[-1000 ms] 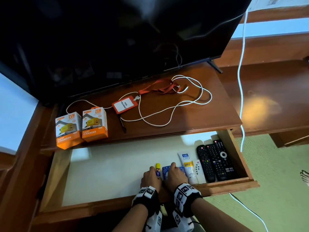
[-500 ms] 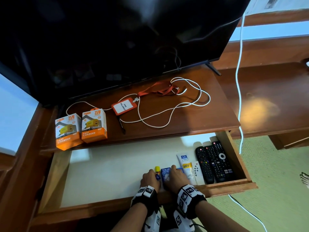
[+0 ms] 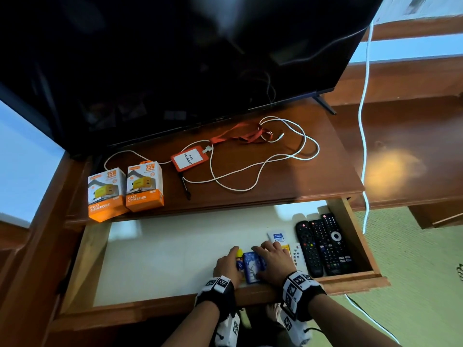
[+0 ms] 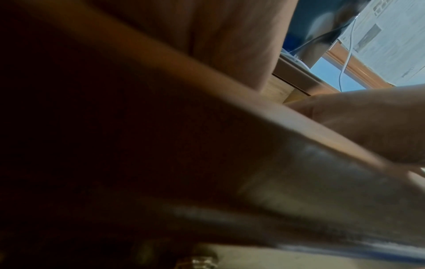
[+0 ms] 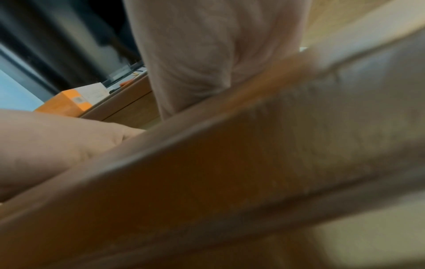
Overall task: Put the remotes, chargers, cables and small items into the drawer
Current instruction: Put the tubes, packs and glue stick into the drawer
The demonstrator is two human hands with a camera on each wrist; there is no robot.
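Both hands are down inside the open drawer [image 3: 350,278]: the right hand [image 3: 274,263] lies with fingers [image 3: 260,249] spread flat over the blue packet [image 3: 251,267] and cream tube [image 3: 277,237], while the left hand [image 3: 226,266] sits against the yellow-capped stick [image 3: 239,254] just left of the packet, its hold not discernible. The step in hand appears to be squaring small items beside the remotes [image 3: 324,244] at the drawer's right end. Two charger boxes [image 3: 125,190], the white cable [image 3: 260,169], the orange badge holder [image 3: 189,158] and a pen [image 3: 185,185] lie on the surface [image 3: 325,176] above, well apart from both hands; the next move likely calls for reaching up to them.
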